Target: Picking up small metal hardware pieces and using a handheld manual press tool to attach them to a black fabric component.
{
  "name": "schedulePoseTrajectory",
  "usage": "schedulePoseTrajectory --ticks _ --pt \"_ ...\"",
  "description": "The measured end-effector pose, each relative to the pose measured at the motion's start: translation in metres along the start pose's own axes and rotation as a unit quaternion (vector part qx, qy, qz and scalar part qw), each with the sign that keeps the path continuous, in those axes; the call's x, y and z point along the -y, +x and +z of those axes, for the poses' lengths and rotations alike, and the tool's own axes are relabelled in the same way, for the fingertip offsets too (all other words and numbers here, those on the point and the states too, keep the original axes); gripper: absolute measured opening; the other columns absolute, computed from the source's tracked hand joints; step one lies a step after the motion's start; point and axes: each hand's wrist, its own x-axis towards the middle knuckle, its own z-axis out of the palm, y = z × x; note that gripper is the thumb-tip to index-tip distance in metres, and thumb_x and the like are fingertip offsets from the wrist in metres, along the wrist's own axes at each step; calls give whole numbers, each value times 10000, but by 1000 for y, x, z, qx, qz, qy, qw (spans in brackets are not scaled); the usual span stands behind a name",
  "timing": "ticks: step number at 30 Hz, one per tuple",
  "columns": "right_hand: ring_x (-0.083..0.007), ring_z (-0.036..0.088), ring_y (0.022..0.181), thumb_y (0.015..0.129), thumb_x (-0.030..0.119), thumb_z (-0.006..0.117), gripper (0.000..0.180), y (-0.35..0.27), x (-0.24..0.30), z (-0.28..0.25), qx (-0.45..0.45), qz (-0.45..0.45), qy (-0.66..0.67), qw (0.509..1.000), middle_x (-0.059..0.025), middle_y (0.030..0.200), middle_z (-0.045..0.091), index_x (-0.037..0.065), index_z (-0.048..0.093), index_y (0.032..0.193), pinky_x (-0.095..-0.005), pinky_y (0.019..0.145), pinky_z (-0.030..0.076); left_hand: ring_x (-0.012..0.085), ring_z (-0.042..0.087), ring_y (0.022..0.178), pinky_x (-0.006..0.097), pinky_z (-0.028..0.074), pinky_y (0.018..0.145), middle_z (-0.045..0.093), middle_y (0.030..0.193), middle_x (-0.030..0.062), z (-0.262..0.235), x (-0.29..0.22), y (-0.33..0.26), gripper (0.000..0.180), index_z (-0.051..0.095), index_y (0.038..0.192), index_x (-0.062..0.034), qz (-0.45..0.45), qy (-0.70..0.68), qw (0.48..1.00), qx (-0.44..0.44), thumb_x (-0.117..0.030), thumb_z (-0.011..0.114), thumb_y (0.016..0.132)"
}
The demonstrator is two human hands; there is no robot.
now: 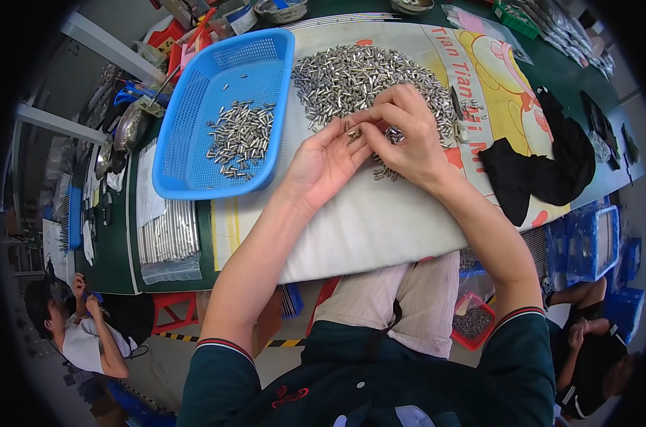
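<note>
Pinching small metal pins [353, 134] btwn thumb & fingertips of R hand [410, 135], exact no. unclear, just above L hand [321, 165], w/ L palm upturned & unclenched. Working at near edge of big pin pile [366, 71], over pale mat [351, 242]. Having blue basket [195, 85] w/ some loose pins [241, 139] to left, bagged rods [168, 238] near-left, black cloth [506, 171] to right.
</note>
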Motion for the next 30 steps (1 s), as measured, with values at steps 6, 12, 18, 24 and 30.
schedulePoseTrajectory --ticks 6,12,18,24,30 --pt "-192 468 692 602 30 609 109 2 5 -5 16 -27 -3 1000 -32 711 479 76 621 700 -302 607 360 221 474 1066 341 391 943 478 1122 157 -7 -1 0 307 392 1120 48 5 -13 1000 12 -178 300 933" --pt "-198 477 735 584 68 629 109 -1 11 2 49 -81 -62 994 -32 742 496 65 602 689 -317 660 357 185 495 999 328 412 899 498 1065 123 -2 -1 0 314 395 1126 42 8 3 1000 24 -189 302 934" --pt "-202 478 738 599 69 625 88 0 10 2 30 -55 -46 997 -37 745 497 59 573 668 -318 663 358 135 506 872 285 438 780 526 971 82 2 1 -1 292 476 1030 7 33 66 996 -58 -235 347 930" --pt "-223 494 709 629 59 623 85 -1 2 -3 3 42 40 998 -54 715 514 47 576 698 -322 643 385 46 395 573 179 335 496 466 703 -21 3 3 -2 165 510 856 -72 16 225 971 -77 -235 504 877" --pt "-178 540 689 675 68 603 86 -1 4 -2 42 144 196 969 -67 715 573 14 622 740 -287 639 432 44 372 556 179 315 474 453 683 -20 -2 -3 -3 123 506 858 -66 35 220 971 -81 -187 528 863"
